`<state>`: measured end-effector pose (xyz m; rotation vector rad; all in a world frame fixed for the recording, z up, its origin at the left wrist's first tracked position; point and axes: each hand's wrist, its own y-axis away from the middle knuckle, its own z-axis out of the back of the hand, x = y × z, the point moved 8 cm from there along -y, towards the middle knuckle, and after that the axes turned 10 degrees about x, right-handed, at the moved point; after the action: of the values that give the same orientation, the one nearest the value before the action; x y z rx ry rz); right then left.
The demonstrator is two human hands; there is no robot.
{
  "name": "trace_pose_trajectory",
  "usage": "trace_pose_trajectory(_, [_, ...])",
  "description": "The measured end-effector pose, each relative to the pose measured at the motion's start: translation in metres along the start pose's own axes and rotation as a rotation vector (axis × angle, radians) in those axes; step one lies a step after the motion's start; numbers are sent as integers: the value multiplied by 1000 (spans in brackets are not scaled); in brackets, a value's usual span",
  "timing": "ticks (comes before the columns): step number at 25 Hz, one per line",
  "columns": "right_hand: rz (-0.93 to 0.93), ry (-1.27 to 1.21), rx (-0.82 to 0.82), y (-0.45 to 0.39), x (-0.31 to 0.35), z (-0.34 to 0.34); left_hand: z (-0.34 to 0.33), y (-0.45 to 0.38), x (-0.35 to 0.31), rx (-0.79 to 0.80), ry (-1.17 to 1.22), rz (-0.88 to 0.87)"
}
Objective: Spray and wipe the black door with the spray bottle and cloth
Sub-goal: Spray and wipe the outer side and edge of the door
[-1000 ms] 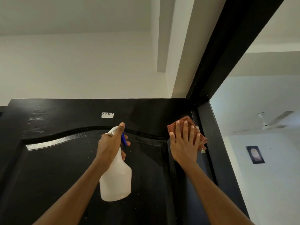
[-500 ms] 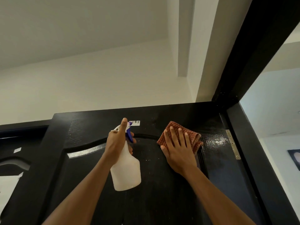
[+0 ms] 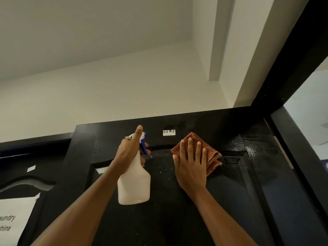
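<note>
The black door [image 3: 177, 219] fills the lower half of the head view, with a wet gloss at its upper right. My left hand [image 3: 128, 153] grips the neck of a white spray bottle [image 3: 134, 183] with a blue trigger, its nozzle close to the door's top panel. My right hand [image 3: 190, 167] presses flat, fingers straight, on a folded orange checked cloth [image 3: 213, 157] against the door just below a small white label [image 3: 169, 132]. White droplets speckle the panel between the bottle and the cloth.
The black door frame [image 3: 292, 71] runs up the right side, with a hinge [image 3: 284, 153] at the door's right edge. A second black door [image 3: 26, 157] stands at the left, carrying a white paper sign [image 3: 14, 219]. White wall and ceiling lie above.
My right hand has slid the cloth leftward from the hinge edge toward the middle of the top panel. The view has swung right to left, and the bottle stays held near the label.
</note>
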<state>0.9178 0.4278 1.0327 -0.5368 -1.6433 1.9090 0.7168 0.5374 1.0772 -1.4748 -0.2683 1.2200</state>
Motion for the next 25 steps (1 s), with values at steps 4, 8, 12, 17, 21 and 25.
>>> trace_pose_trajectory(4, [-81, -18, 7, -36, 36, 0, 26, -4, 13, 51, 34, -23])
trace_pose_trajectory(8, [-319, -165, 44, -88, 51, 6, 39, 1, 20, 83, 92, -59])
trace_pose_trajectory(12, [233, 56, 244, -107, 117, 4, 55, 1, 35, 51, 121, -55])
trace_pose_trajectory(17, [171, 83, 195, -120, 51, 28, 56, -7, 50, 71, 117, -24])
trace_pose_trajectory(21, [-433, -62, 71, -108, -34, 39, 78, -6, 55, 69, 115, -47])
trace_pose_trajectory(25, [-148, -54, 89, -99, 83, 4, 111, 4, 65, 4, 90, -37])
